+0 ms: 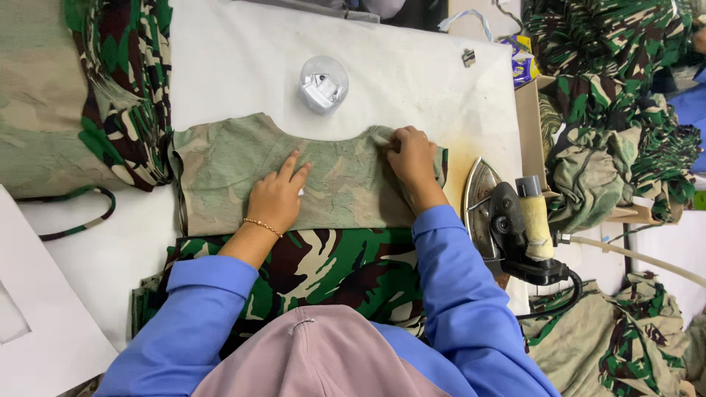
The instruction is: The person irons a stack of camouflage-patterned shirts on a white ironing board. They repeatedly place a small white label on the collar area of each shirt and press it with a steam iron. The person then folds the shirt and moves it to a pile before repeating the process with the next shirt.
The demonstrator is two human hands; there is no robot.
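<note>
1. Both arms, in blue sleeves, reach forward from the bottom edge over the white tabletop, forearms angled slightly inward.
2. The left hand lies palm down with its fingers spread and pointing away from the person; a thin gold bracelet circles the wrist.
3. The right hand is bent at the wrist, its fingers curled down.
4. A faded camouflage fabric piece lies flat on the tabletop, reverse side up, with a curved cut-out along its far edge. It sits directly under both hands.
5. The left hand rests open and flat on the middle of the piece, gripping nothing.
6. The right hand presses on the piece's far right corner, where the cloth bunches under the fingertips; whether it pinches the fold or only pushes on it I cannot tell.
7. A brighter green camouflage cloth lies on the near side of the piece, partly under the arms.
8. An iron with a black handle stands just right of the right wrist, not touched.
9. A clear plastic container sits beyond the piece, apart from both hands.
10. Stacks of camouflage cloth fill the right side, and another pile lies at the left.
</note>
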